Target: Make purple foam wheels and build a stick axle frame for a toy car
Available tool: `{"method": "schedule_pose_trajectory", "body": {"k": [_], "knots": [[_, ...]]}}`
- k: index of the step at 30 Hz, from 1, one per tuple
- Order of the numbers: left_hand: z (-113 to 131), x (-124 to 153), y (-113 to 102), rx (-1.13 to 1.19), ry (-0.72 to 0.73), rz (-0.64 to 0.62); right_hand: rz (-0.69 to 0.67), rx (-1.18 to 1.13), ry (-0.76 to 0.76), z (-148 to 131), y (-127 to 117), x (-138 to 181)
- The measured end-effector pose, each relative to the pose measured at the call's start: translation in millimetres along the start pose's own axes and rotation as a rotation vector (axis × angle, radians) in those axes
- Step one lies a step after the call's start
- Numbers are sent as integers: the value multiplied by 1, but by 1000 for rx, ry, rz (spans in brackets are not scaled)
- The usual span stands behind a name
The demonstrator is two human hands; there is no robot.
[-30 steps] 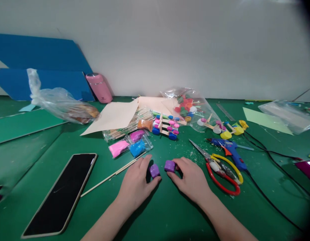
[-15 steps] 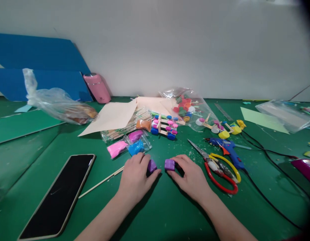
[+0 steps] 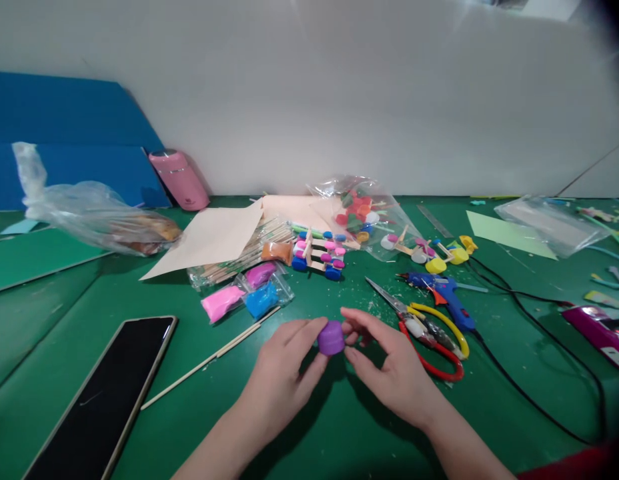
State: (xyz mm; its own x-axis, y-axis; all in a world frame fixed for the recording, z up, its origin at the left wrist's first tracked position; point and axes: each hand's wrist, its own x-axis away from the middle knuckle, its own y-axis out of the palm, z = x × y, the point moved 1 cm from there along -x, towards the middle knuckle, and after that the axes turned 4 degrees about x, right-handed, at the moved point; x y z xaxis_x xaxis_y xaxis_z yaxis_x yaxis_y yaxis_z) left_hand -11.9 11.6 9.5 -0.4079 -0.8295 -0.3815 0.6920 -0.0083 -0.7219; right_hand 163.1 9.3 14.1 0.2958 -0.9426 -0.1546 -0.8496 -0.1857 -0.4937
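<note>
Only one purple piece [image 3: 331, 338] shows where there were two

Half a second ago each hand had its own purple piece, with a gap between them. Now a single one is in sight, in the middle between the hands and seemingly just above the table [image 3: 189, 333]. The left hand [image 3: 283, 365] pinches it between thumb and fingers. The right hand [image 3: 389, 365] is loosely spread, index finger lifted, its tips just beside the piece; whether they touch it cannot be told. Where the other went is unclear too: joined to this one, or hidden by fingers.

By my reading, the handling has shifted from two separate spots to one, with the left hand bearing the hold and the right freer to adjust.

Around them the layout matches the earlier frames: sticks [image 3: 217, 355] beyond the left hand, scissors [image 3: 397, 304] and glue gun [image 3: 448, 298] beyond the right. The camera has merely turned a little.
</note>
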Motion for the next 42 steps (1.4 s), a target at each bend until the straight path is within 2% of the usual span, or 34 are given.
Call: {"method": "schedule_pose_trajectory", "body": {"k": [5, 9, 15, 18, 21, 26, 29, 31, 34, 36, 38, 39, 41, 42], "knots": [[1, 3, 5, -80, 21, 20, 155, 25, -96, 0, 5, 3], [4, 3, 4, 15, -11, 46, 251, 91, -147, -1, 11, 2], [9, -2, 0, 304, -202, 12, 242, 7, 72, 8, 8, 0], [7, -1, -1, 468, -269, 39, 274, -50, 124, 18, 5, -2], [4, 0, -1, 588, -317, 69, 261, -115, 140, 20, 4, -2], [4, 1, 1, 644, -322, 43, 90, -160, 96, -1, 10, 1], [4, 1, 1, 654, -312, 8, 88, -110, 79, -9, 15, 1], [3, 1, 0, 628, -301, 5, 175, -67, 91, -5, 12, 1], [-2, 0, -5, 442, -244, 65, 420, -19, 147, 15, -10, 4], [-5, -2, -8, 246, -191, 98, 641, 24, 188, 30, -37, 11], [-6, -5, -9, 72, -145, 50, 982, 163, 198, 43, -67, 21], [-6, -7, -7, -3, -129, 3, 1087, 243, 167, 47, -80, 26], [-5, -10, -2, -129, -110, -101, 1112, 385, 204, 51, -97, 34], [-5, -12, 1, -182, -107, -139, 1068, 352, 213, 51, -101, 37]]}}
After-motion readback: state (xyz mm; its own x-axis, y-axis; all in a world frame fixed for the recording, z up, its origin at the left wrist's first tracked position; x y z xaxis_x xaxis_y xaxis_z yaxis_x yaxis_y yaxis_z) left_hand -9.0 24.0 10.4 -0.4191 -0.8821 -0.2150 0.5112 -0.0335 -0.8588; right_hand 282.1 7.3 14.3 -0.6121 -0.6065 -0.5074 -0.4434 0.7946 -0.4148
